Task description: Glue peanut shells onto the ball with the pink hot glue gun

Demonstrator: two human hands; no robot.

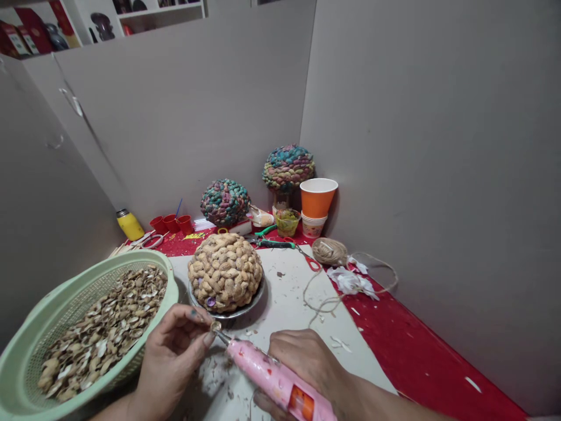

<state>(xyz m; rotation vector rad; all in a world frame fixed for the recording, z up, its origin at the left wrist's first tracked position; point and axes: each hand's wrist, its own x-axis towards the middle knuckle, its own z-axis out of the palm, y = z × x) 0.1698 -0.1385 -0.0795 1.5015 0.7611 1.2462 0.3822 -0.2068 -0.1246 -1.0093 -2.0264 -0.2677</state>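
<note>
My left hand (pixel 177 354) pinches a small peanut shell (pixel 215 326) between thumb and fingertips. In my right hand (pixel 307 356) is a pink hot glue gun (pixel 263 368) with an orange part near its back. Its metal nozzle (pixel 223 337) points up and left and meets the shell, or nearly so. Just beyond my hands, a dome covered in peanut shells (pixel 228 270) sits on a round metal dish (pixel 252 304); a few purple spots show low on its left side. Left of my hand stands a green plastic basket (pixel 175 280) of loose shells (pixel 109 327).
A white board (pixel 284 286) with scraps lies over a red cloth (pixel 407 345). Behind stand two painted shell domes (pixel 225 202), an orange paper cup (pixel 316 199), red cups (pixel 170 223) and a yellow bottle (pixel 130 224). Twine (pixel 329 251), pliers (pixel 276 244) and scissors (pixel 312 262) lie at right. Grey walls enclose the table.
</note>
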